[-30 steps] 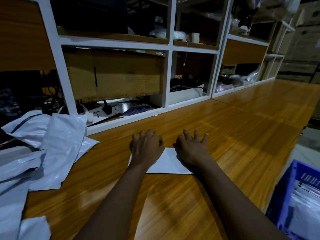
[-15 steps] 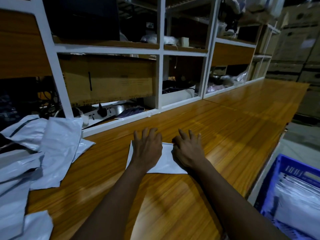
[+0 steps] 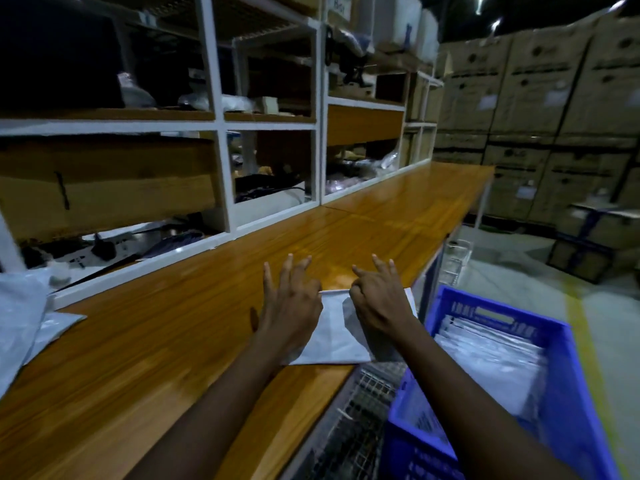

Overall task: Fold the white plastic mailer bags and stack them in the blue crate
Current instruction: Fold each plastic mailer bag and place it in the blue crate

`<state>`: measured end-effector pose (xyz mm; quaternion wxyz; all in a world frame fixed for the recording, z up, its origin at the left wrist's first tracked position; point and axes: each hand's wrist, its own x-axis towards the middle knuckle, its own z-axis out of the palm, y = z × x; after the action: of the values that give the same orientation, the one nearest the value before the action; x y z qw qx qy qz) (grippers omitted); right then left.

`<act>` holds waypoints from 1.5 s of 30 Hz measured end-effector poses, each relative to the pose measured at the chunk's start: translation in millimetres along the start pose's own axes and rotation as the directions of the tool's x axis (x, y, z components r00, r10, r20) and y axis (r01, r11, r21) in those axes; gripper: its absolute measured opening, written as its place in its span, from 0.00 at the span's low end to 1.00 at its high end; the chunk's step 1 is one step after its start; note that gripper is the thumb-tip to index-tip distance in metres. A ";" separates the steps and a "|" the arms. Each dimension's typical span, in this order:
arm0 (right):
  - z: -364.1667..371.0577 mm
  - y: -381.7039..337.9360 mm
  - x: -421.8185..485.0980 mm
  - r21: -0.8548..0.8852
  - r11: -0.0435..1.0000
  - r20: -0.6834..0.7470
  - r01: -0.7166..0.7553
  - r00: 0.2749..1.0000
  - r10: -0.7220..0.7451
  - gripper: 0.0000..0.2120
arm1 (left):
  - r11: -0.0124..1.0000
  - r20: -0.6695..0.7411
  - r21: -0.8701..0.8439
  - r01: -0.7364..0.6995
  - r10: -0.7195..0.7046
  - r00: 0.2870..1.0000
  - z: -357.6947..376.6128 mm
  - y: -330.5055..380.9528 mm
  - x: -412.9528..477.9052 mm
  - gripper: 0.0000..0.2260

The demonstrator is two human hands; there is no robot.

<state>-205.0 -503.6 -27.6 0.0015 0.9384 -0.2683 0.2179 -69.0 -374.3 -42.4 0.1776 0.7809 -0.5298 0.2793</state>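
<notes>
- Lying partly over the bench point(image 3: 166, 344) edge, the folded mailer point(image 3: 337, 336) sits just beside the blue crate point(image 3: 575, 393), probably ready for stacking.
- The left hand point(image 3: 291, 306) rests on it, fingers spread straight, steadying; the right hand point(image 3: 377, 303) pinches its far edge.

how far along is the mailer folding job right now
Partly done. Done: a row of folded bags already sits in the blue crate. In hand: one folded mailer lies at the right edge of the table beside the crate, with the left hand and right hand on it, not yet in the crate. Left: a pile of unfolded mailers at the table's left end.
</notes>
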 end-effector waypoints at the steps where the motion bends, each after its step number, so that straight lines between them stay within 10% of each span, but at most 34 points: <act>1: -3.3 14.3 -7.0 0.003 1.000 -0.011 -0.026 1.000 0.026 0.36 | 1.000 0.008 -0.002 -0.028 0.028 1.000 4.6 13.0 4.5 0.06; 15: 5.9 235.2 -119.2 -0.056 0.885 0.013 -0.463 0.886 0.464 0.31 | 0.866 0.228 -0.105 -0.489 0.500 0.836 110.8 236.3 76.8 0.12; 24: 101.8 335.9 -141.7 -0.256 0.850 0.195 -0.461 0.836 0.512 0.42 | 0.798 0.386 -0.179 -0.575 0.595 0.705 251.9 297.8 82.4 0.05; 28: 135.0 356.0 -143.4 -0.334 0.810 0.293 -0.482 0.764 0.575 0.22 | 0.793 0.419 -0.173 -0.584 0.596 0.685 298.5 305.8 78.4 0.03; 36: 176.4 373.2 -140.4 -0.414 0.786 0.412 -0.460 0.675 0.612 0.51 | 0.804 0.337 -0.253 -0.538 0.595 0.730 352.7 321.2 75.0 0.13; 41: 180.0 375.3 -137.2 -0.406 0.758 0.400 -0.510 0.647 0.649 0.55 | 0.787 0.554 -0.183 -0.590 0.578 0.599 358.5 311.2 73.7 0.54; 45: 177.9 376.7 -140.3 -0.432 0.749 0.437 -0.502 0.610 0.661 0.64 | 0.784 0.594 -0.107 -0.612 0.544 0.593 366.3 307.4 73.0 0.62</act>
<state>-429.2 -776.8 -289.0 -0.0234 0.8088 -0.5753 -0.1199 -242.4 -752.8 -288.6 -0.1406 0.6210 -0.7658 0.0902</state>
